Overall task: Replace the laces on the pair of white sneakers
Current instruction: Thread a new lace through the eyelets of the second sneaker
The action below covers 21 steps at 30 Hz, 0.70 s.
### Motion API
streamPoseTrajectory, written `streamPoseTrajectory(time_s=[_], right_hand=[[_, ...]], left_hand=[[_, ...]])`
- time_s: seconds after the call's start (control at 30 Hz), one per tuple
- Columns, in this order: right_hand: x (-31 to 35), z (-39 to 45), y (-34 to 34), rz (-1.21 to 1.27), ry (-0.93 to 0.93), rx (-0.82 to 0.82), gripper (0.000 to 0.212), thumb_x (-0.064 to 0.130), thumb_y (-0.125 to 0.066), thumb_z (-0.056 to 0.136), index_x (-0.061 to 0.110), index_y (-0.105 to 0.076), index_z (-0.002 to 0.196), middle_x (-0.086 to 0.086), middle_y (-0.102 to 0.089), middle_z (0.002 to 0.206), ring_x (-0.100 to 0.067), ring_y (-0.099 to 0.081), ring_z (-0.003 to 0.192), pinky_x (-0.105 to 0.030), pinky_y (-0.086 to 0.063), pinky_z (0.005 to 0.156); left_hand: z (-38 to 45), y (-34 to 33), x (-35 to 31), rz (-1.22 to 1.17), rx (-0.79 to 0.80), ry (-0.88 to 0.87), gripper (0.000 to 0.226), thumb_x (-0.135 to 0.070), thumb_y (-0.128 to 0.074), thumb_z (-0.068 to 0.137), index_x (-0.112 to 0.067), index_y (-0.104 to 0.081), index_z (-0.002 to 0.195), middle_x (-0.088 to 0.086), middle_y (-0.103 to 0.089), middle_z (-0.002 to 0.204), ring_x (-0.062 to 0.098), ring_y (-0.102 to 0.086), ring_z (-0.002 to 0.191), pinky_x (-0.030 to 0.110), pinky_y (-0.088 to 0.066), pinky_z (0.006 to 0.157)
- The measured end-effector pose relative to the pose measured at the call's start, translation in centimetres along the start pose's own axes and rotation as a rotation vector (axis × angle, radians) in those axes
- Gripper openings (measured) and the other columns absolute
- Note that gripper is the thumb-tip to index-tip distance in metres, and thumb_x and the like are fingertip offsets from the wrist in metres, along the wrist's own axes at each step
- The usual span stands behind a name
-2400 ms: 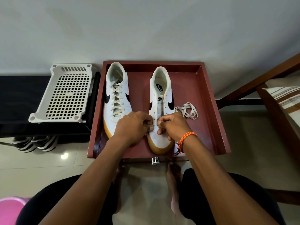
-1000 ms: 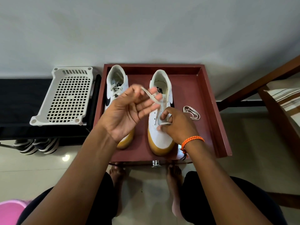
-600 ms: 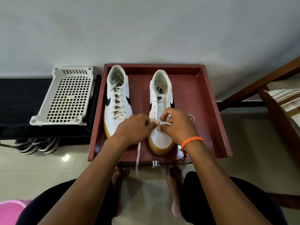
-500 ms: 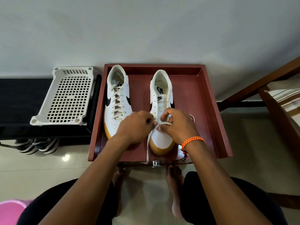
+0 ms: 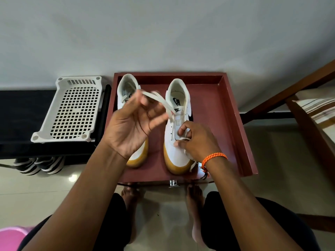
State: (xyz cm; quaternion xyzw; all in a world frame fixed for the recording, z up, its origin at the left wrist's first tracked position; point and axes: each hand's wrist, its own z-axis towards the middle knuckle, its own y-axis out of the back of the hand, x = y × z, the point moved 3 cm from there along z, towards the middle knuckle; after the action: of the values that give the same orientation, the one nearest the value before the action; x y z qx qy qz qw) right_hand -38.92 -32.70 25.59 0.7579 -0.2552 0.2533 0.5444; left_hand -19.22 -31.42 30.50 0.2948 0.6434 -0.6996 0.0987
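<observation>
White lace (image 5: 164, 104) runs pinched in raised left hand (image 5: 133, 128) fingers; right hand (image 5: 196, 140) fingers pinch it on the sneaker (image 5: 178, 127).

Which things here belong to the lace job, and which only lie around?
Belong to the job:
- right sneaker, being laced
- lace, held by left hand and right hand
- left sneaker, already laced
- red tray under both

Just lying about:
- white plastic rack
- striped shoes under the bench
- pink tub
</observation>
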Motion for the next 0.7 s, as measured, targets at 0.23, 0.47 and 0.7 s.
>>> streamPoseTrajectory(time_s=[0.23,0.47,0.7], right_hand=[[-0.2,0.1,0.3,0.033,0.016,0.020,0.019,0.028,-0.090,0.076,0.029,-0.071,0.072,0.012,-0.065,0.063,-0.020,-0.069,0.069,-0.053,-0.062,0.081],[0.4,0.0,2.0,0.024,0.035,0.073,0.019,0.021,-0.069,0.093,0.021,-0.077,0.076,0.004,-0.072,0.072,-0.022,-0.070,0.069,-0.039,-0.060,0.069],[0.3,0.6,2.1,0.121,-0.028,0.211,0.035,0.016,-0.052,0.097,0.010,-0.074,0.070,0.005,-0.070,0.065,-0.009,-0.062,0.062,-0.037,-0.051,0.069]], left_hand=[[-0.4,-1.1,-1.7,-0.178,0.054,0.158,0.024,-0.024,-0.049,0.111,-0.011,-0.063,0.097,0.008,-0.063,0.092,0.022,-0.069,0.064,0.031,-0.062,0.053],[-0.4,2.1,2.4,1.515,-0.342,0.432,0.032,-0.056,-0.052,0.106,-0.026,-0.060,0.100,0.008,-0.067,0.065,0.024,-0.064,0.046,0.031,-0.051,0.046],[0.3,3.3,4.3,1.847,-0.206,0.298,0.024,-0.040,-0.067,0.102,-0.026,-0.071,0.082,-0.009,-0.061,0.088,0.013,-0.062,0.084,0.035,-0.051,0.078]])
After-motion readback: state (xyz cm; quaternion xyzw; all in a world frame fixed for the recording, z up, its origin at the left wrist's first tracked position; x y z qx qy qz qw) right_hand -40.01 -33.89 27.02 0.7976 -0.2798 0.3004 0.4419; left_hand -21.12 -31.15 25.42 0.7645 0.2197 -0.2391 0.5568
